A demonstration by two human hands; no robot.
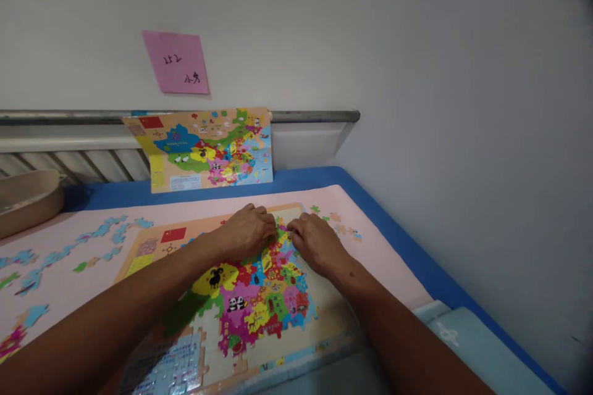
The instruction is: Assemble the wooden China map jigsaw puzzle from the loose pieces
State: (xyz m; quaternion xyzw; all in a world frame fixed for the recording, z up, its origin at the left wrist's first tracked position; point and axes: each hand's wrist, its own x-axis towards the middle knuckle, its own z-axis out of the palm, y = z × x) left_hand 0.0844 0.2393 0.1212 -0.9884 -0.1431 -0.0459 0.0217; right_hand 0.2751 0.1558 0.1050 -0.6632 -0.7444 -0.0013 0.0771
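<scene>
A partly filled jigsaw puzzle, a colourful map, lies in front of me in its tray, with bare tray showing at the right and lower parts. My left hand rests on the upper middle of the map, its fingers curled in and their tips hidden. Close by, my right hand is at the map's upper right edge. Its thumb and fingers are pinched together over the colourful pieces, and whatever lies between them is too small to make out. The two hands' fingertips almost meet.
Loose puzzle pieces lie right of the tray; several more pieces are spread at left. A printed reference map leans on the rail. A beige basket stands far left. Pink paper hangs on the wall.
</scene>
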